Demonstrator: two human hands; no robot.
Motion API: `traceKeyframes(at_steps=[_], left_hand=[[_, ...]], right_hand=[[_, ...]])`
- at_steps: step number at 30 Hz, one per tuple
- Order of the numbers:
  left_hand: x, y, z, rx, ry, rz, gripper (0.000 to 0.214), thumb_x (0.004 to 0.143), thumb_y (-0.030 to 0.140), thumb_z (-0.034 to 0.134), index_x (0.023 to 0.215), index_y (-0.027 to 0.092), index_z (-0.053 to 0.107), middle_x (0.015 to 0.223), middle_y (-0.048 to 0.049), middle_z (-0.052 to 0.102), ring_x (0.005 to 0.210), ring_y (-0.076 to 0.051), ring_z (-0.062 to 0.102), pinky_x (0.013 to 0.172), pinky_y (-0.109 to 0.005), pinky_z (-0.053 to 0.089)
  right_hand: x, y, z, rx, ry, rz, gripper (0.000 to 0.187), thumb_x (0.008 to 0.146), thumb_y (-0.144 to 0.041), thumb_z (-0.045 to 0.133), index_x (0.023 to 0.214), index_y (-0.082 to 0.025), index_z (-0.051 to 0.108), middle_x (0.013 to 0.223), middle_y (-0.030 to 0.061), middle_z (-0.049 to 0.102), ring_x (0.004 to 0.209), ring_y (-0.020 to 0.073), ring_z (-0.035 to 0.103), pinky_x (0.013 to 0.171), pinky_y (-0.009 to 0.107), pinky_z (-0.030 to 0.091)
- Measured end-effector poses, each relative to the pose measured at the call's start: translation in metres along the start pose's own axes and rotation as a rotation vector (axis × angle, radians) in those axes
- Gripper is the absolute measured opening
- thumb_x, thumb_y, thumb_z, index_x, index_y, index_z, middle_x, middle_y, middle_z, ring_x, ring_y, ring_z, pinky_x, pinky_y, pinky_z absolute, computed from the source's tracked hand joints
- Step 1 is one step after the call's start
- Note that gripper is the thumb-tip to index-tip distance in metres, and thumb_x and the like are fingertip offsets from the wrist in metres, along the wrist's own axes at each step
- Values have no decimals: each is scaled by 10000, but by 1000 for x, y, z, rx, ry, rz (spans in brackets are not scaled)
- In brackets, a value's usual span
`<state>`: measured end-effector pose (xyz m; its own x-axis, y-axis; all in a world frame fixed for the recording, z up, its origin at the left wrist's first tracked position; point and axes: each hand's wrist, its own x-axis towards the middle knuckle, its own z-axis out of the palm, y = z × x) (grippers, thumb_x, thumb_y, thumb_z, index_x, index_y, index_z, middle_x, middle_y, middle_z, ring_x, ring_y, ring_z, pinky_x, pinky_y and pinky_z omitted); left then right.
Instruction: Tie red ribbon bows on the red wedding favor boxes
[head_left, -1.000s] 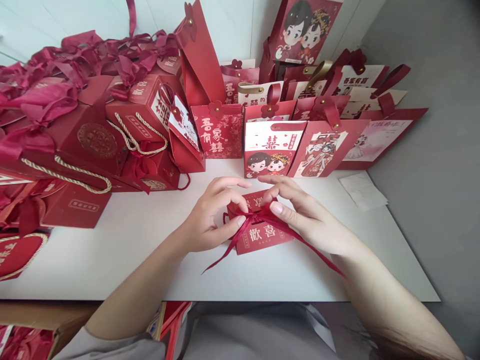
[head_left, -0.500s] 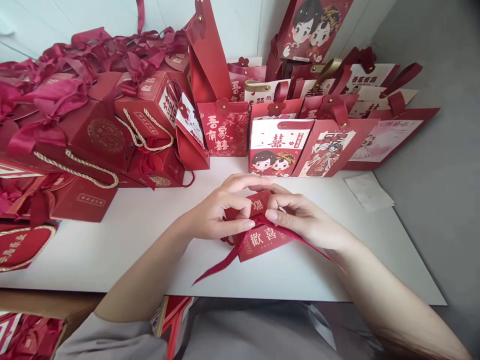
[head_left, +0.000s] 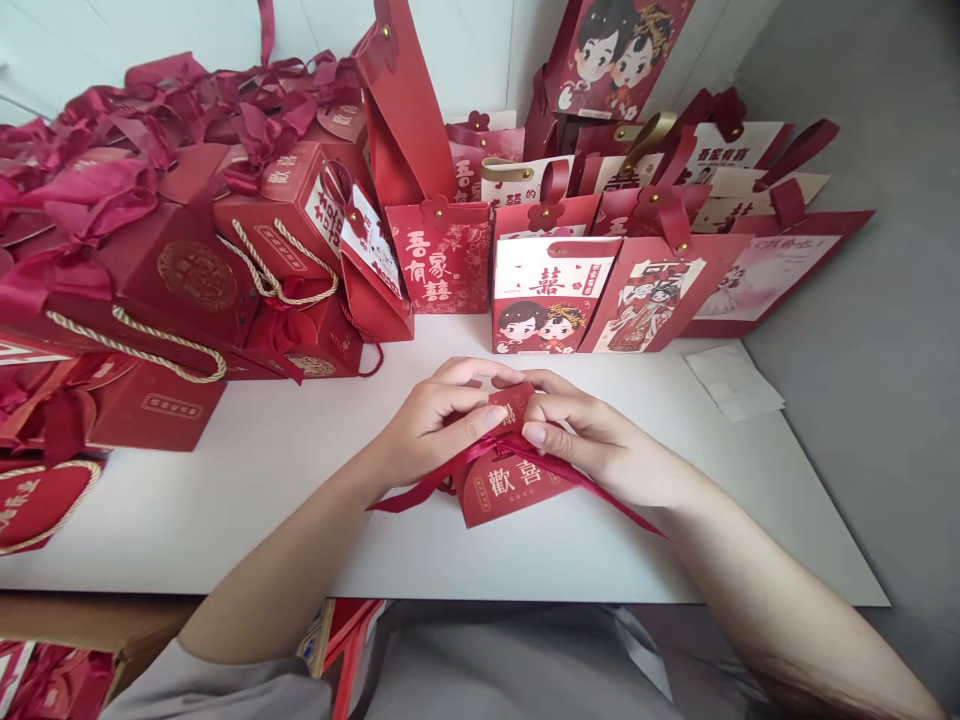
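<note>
A small red gift box (head_left: 514,484) with gold lettering sits on the table before me. A dark red ribbon (head_left: 424,488) crosses its top and is drawn together at the middle, one tail trailing left and the other right. My left hand (head_left: 450,415) curls round the far left side of the box, its thumb lying over the upper flap just above the ribbon. My right hand (head_left: 581,430) is closed at the right, thumb and forefinger pinched beside the ribbon's gathered middle. Fingers hide the box's far side.
Ribboned red boxes (head_left: 184,250) with rope handles are piled at the left. Several red and white gift bags (head_left: 555,295) stand along the back. A white paper piece (head_left: 733,382) lies at the right of the white table (head_left: 360,560). A carton (head_left: 142,630) sits below the front edge.
My left thumb has moved up from the gathered ribbon onto the box flap. The left ribbon tail lies higher and farther left. My right hand stays pinched near the middle.
</note>
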<state>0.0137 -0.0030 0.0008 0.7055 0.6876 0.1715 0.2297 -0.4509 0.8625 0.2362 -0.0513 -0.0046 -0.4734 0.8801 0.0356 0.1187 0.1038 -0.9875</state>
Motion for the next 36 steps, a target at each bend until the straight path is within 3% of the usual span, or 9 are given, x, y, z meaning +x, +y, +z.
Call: traceKeyframes(at_steps=[5,15,20,23,28,33,36], left_hand=[[-5,4,-1,253,88,120,290,964,179,538,685,181,616,1267,-59,653,1185,-224,587,1063,-415,445],[-7,9,-4,597,182,316,236,898,181,615,668,204,569,1136,-46,715,1050,-249,614,941,-459,465],[-10,11,-7,756,238,340,158,864,227,676,714,244,629,1064,1,740,1067,-266,624,1044,-519,385],[-12,13,-7,512,183,244,221,881,219,648,664,219,605,1058,-27,713,1067,-252,636,1028,-487,435],[-12,8,-7,-191,-63,22,274,909,321,647,674,189,597,1356,-106,583,1215,-303,626,953,-454,567],[-10,0,-11,-195,-75,27,254,910,342,661,698,203,680,1442,-103,560,1379,-346,514,1150,-556,431],[-9,-1,-13,-163,-80,24,304,933,321,626,661,190,664,1425,-112,580,1343,-343,550,1128,-543,459]], right_hand=[[-3,-3,-1,-118,-21,-44,256,1034,-360,514,839,-229,615,1340,55,525,1348,225,477,1120,366,390],[-5,-12,-8,-296,-33,-73,300,1037,-356,498,779,-227,581,1307,61,521,1345,225,453,1132,384,392],[-6,-11,-14,-347,-47,-74,301,1026,-372,514,771,-233,592,1294,64,527,1397,252,383,1175,429,340],[-6,-8,-14,-260,-50,-44,293,1020,-383,531,792,-240,645,1321,59,524,1415,249,378,1176,421,344],[-3,-1,-10,44,25,-17,302,1023,-396,529,827,-245,702,1427,32,512,1403,241,445,1165,419,375],[-1,2,-13,47,-8,-16,317,928,-419,685,691,-216,628,1513,24,508,1458,285,398,1198,468,320],[0,3,-15,34,-34,1,364,954,-441,639,674,-209,611,1514,39,512,1426,289,444,1181,479,344]])
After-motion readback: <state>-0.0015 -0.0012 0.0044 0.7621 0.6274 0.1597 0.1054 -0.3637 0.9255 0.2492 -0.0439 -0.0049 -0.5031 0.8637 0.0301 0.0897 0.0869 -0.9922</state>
